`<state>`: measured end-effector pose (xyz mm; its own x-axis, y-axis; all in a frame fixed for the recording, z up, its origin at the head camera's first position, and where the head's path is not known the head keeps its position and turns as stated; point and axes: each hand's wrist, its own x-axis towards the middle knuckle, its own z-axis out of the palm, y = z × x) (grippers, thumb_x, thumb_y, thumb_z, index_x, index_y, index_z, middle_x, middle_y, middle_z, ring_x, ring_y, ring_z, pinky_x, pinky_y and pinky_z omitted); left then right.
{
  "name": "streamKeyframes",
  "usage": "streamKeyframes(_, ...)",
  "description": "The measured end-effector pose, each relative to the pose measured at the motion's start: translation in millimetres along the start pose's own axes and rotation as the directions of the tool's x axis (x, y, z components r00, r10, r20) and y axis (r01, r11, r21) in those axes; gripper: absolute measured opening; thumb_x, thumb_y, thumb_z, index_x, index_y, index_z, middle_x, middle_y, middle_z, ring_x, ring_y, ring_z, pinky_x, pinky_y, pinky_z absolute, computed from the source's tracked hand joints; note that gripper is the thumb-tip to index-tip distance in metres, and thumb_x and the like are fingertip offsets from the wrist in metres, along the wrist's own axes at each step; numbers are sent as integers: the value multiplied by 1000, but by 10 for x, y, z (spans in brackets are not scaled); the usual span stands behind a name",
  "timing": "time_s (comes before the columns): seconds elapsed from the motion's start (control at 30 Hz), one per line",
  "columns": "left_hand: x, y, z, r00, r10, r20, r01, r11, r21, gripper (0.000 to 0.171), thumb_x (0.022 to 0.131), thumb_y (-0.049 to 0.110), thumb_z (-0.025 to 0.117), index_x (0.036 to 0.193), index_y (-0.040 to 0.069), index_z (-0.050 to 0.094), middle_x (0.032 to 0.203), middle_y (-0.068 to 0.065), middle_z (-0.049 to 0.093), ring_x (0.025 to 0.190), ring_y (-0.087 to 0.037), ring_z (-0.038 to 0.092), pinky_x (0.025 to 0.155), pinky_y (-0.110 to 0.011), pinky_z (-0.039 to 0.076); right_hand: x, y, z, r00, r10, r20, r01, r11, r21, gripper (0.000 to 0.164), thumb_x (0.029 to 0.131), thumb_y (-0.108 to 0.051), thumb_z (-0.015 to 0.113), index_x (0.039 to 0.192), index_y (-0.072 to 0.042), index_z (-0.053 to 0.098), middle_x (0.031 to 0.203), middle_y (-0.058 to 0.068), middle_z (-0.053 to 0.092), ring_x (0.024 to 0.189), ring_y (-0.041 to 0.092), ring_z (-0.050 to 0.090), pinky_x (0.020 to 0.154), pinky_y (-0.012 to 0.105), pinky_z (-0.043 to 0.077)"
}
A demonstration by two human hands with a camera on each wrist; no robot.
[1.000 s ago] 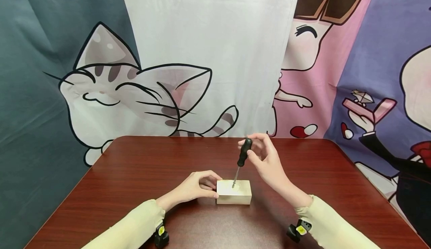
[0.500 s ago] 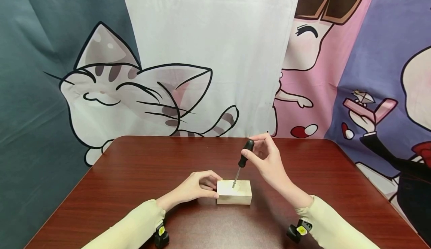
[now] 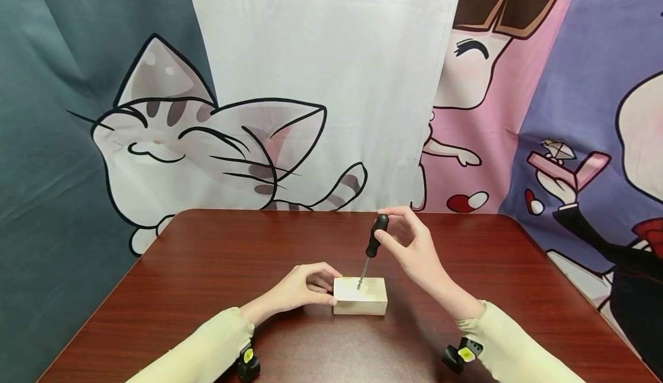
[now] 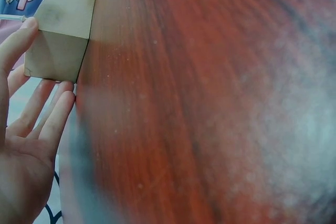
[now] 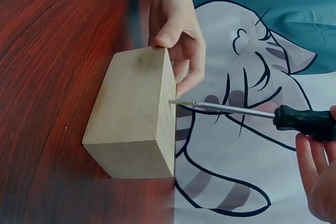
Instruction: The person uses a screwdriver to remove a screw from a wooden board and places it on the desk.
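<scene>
A pale wooden block [image 3: 359, 307] lies on the table, its left end gripped between the thumb and fingers of my left hand [image 3: 297, 288]. In the right wrist view a brass-coloured screw [image 5: 180, 102] stands partly sunk in the block's top face. The shaft [image 5: 236, 109] of a screwdriver meets the screw's head. My right hand [image 3: 411, 247] pinches the black screwdriver handle [image 3: 376, 236] with thumb and fingers, and the tool leans a little to the right. The left wrist view shows my left thumb at one edge of the block [image 4: 63, 11] and fingers along its end.
The reddish-brown wooden table [image 3: 233, 245] has rounded far corners. Behind it hangs a printed cloth [image 3: 331, 55] with a cartoon cat and figures. A small black wrist device [image 3: 248, 366] sits under the left sleeve, with another device [image 3: 462, 355] under the right.
My right thumb and fingers shift around the screwdriver handle, and the handle sways slightly right and partly back. The block and my left hand stay in place.
</scene>
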<state>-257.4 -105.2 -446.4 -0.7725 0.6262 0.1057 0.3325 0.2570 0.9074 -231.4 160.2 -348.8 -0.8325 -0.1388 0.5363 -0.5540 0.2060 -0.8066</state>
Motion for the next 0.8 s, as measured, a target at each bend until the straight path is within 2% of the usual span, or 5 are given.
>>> streamKeyframes(0.2, -4, 0, 0, 1000, -4, 1, 4, 1000, -1, 43, 79, 21, 84, 118, 24, 67, 109, -5, 69, 98, -18, 71, 86, -26, 59, -16, 45, 13, 998, -59, 31, 57, 997, 51, 37, 95, 1, 60, 130, -6, 51, 114, -4, 69, 105, 14, 69, 95, 20, 53)
streamKeyframes(0.3, 0, -4, 3, 1000, -1, 3, 1, 1000, -4, 43, 79, 21, 84, 118, 24, 67, 109, -6, 70, 98, -18, 71, 86, -27, 59, -33, 56, 34, 998, -57, -5, 57, 997, 44, 35, 94, 2, 61, 126, -3, 49, 116, -7, 65, 103, 10, 68, 85, 20, 56)
streamKeyframes(0.47, 7, -8, 6, 1000, 5, 2, -5, 1000, -3, 43, 79, 21, 84, 118, 24, 67, 109, -5, 70, 98, -17, 71, 86, -27, 59, -47, -49, 76, 995, 37, -97, -38, 999, -14, 41, 86, -3, 74, 121, -9, 54, 101, -1, 62, 81, 4, 63, 61, 22, 53)
streamKeyframes(0.6, 7, -4, 0, 1000, 4, 3, -4, 1000, 6, 42, 79, 22, 84, 118, 25, 67, 109, -5, 70, 98, -16, 70, 86, -26, 59, -43, -52, 59, 993, 51, -104, -52, 999, -11, 41, 85, -3, 75, 120, -11, 56, 89, 2, 62, 70, 9, 64, 61, 24, 55)
streamKeyframes(0.8, 2, -10, -2, 1000, 4, 3, -4, 1000, 8, 42, 79, 22, 84, 118, 25, 67, 109, -5, 70, 97, -15, 70, 86, -26, 59, -25, 39, 10, 997, 8, -71, -9, 1000, -10, 38, 87, -6, 75, 120, -9, 56, 89, 0, 63, 72, 9, 67, 65, 24, 59)
